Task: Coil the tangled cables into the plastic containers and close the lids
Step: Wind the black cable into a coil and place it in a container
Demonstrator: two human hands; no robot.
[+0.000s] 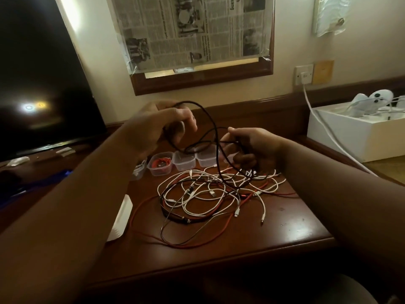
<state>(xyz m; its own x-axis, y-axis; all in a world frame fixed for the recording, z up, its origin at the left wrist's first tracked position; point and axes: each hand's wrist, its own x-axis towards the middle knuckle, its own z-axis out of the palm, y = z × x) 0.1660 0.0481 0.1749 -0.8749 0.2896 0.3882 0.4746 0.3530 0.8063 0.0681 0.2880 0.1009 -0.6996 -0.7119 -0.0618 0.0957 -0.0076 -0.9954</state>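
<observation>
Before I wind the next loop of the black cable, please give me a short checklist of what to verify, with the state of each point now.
1. Both hands grip the black cable: left hand and right hand both hold it: ok.
2. Cable free from the pile of cables: its lower part still runs into the tangle: not ok.
3. An empty container is ready: ok.
4. Container with the red cable closed: lid off: not ok.
5. Lids within reach: cannot tell.

Dark TV [39, 73], taped newspaper [190, 31] — white box [341, 137] right.
</observation>
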